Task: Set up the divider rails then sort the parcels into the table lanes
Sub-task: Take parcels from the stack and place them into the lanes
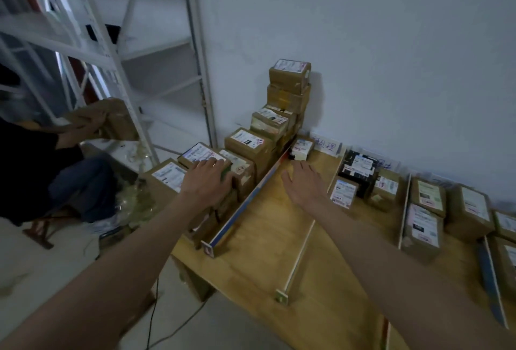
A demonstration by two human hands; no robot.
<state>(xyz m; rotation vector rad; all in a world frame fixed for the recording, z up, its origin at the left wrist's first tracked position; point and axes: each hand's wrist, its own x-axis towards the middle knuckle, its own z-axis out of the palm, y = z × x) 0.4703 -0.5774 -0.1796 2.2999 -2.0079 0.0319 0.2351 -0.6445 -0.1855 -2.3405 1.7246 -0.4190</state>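
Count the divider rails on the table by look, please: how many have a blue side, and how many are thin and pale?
Blue-sided rails: 2
Thin pale rails: 2
Total: 4

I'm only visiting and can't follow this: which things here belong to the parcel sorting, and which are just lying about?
Part of the job:
- stacked parcels
- parcel under the left hand
- divider rail
- thin rail
- wooden table
- right hand

Just lying about:
- metal shelving
- floor cable
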